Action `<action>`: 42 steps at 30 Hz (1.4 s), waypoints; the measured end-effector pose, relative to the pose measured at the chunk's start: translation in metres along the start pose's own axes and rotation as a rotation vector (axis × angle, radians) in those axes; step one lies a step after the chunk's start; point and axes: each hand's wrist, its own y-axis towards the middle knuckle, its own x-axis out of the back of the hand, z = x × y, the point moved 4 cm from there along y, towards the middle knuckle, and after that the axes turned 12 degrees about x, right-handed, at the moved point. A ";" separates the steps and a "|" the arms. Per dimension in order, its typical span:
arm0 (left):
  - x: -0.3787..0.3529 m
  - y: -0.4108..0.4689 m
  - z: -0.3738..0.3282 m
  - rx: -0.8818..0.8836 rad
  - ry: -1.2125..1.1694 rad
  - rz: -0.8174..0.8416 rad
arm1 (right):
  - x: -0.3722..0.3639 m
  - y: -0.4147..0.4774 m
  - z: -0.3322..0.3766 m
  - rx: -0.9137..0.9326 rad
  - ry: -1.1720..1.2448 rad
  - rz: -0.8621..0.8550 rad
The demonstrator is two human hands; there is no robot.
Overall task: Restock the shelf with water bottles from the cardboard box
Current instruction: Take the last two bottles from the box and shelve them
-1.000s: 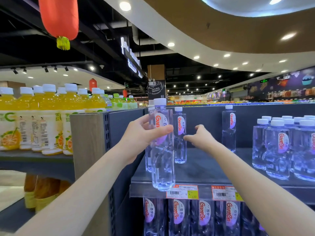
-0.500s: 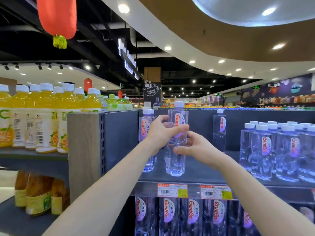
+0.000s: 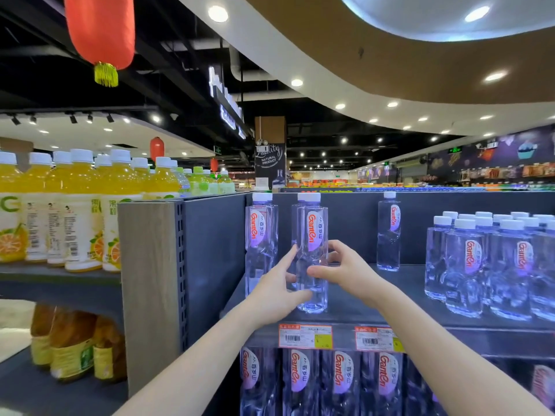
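Clear faceted plastic under a white cap: the water bottle [image 3: 312,235], its oval label reading "Ganten" in red, stands upright near the front edge of the grey shelf [image 3: 375,309], towards its left end. Both the left hand [image 3: 279,292] and the right hand [image 3: 348,270] clasp its waist. Orange price tags [image 3: 304,336] line that edge.

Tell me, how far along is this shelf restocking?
Done: clear plastic water bottles stand left, back and right on the dark grey shelf. In hand: left hand and right hand hold one white-capped clear bottle upright. Left: bare shelf between groups; cardboard box unseen.
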 end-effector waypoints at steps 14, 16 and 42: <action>-0.009 0.022 0.003 0.025 -0.063 -0.216 | -0.010 0.021 -0.016 -0.033 0.004 0.009; -0.009 0.025 0.002 0.031 -0.074 -0.223 | -0.010 0.023 -0.018 -0.044 0.001 0.013; -0.016 0.032 0.016 0.008 -0.126 -0.253 | -0.011 0.022 -0.027 -0.048 -0.059 -0.096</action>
